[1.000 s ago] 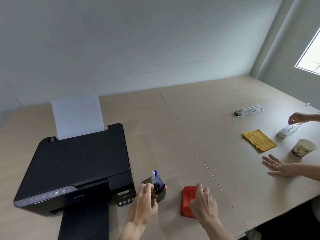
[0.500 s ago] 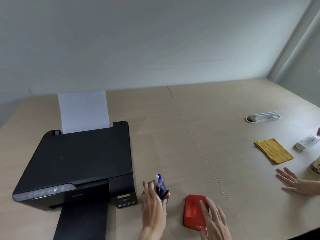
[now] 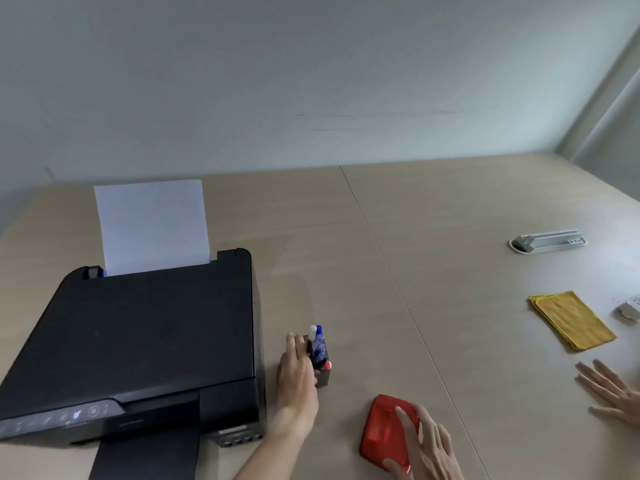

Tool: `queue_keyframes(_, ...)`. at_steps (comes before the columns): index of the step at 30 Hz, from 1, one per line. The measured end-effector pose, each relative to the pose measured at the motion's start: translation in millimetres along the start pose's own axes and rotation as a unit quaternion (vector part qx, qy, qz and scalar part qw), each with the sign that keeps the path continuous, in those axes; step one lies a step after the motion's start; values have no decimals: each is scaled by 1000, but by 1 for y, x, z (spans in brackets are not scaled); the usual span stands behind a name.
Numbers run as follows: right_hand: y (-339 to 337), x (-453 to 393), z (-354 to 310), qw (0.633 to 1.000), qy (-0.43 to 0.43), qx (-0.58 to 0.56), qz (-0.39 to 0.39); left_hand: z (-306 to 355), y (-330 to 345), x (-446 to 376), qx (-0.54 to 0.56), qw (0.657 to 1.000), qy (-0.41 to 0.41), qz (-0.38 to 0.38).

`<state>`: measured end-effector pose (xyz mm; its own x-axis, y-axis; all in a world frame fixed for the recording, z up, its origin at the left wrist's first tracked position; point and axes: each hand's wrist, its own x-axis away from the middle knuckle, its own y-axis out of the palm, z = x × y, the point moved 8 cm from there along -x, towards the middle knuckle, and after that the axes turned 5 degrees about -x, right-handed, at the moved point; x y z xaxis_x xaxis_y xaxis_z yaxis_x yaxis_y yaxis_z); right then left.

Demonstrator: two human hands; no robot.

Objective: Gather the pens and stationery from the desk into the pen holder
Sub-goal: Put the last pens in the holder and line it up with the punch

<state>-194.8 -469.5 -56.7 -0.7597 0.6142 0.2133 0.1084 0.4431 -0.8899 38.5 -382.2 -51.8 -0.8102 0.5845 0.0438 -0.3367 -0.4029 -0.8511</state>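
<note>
1. You are looking down at a pale wooden desk (image 3: 433, 237) that is running back to a plain grey-white wall (image 3: 311, 71); a thin seam is crossing the desktop from the wall toward you.
2. A black printer (image 3: 149, 341) is sitting on the left of the desk, with a white sheet of paper (image 3: 152, 225) standing upright in its rear feed.
3. The pen holder (image 3: 322, 374), a small dark box, is standing on the desk just to the right of the printer's front corner. Pens (image 3: 317, 342) are sticking up out of it, one white-tipped and one blue, and something red is showing at its right rim.
4. Your left hand (image 3: 298, 379) is resting against the holder's left side with the fingers extended and close together. Whether they are actually gripping the holder you cannot tell, since the hand is covering that side.
5. Your right hand (image 3: 427, 443) is lying flat, fingers spread, on a red object (image 3: 382, 427) at the near edge of the desk, pressing on it rather than closing around it.
6. Farther right, a folded yellow cloth (image 3: 571, 320) is lying on the desk, with a white cable-port cover (image 3: 549, 240) beyond it and a white object (image 3: 631, 308) cut off by the frame edge.
7. Another person's hand (image 3: 613, 393) is resting flat on the desk at the right edge, fingers spread.
</note>
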Motion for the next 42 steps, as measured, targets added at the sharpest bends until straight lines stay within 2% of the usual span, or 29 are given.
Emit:
queue_keyframes(1, 12, -19, 26, 1000, 12, -16, 10, 2, -2, -6, 12, 1000, -13, -15)
queue_keyframes(2, 1, -25, 26, 995, 46, 12, 87, 1, -1, -12, 11, 1000, -22, -11)
queue_keyframes(3, 8, -38, 24, 997, 67, -19, 34, -1, -4, -20, 11, 999, -37, -4)
queue_keyframes(4, 6, -50, 23, 993, 92, -39, 56, -1, -9, -28, 6, 999, -40, -1)
queue_keyframes(5, 8, -61, 18, 993, 99, -59, 40, -3, -9, -37, -8, 999, -51, -1)
queue_keyframes(8, -7, -97, -10, 991, 60, -37, 113, 0, -14, -65, -70, 996, -50, -20)
queue_keyframes(10, -8, -126, -19, 991, 56, -13, 120, 2, -23, -85, -84, 994, -60, -20)
queue_keyframes(15, -3, -198, -45, 995, 73, 24, 65, -1, -28, -131, -114, 990, -77, -23)
queue_keyframes(23, 2, -280, -81, 996, 57, 57, 34, -7, -33, -170, -132, 988, -78, 7)
queue_keyframes(32, -5, -315, -101, 999, 8, 51, 11, -9, -38, -181, -130, 988, -73, 43)
queue_keyframes(35, -3, -318, -101, 999, 2, 48, -7, -9, -36, -181, -134, 988, -77, 8)
queue_keyframes(42, -4, -324, -101, 999, -18, 29, -29, -8, -36, -180, -137, 988, -76, -6)
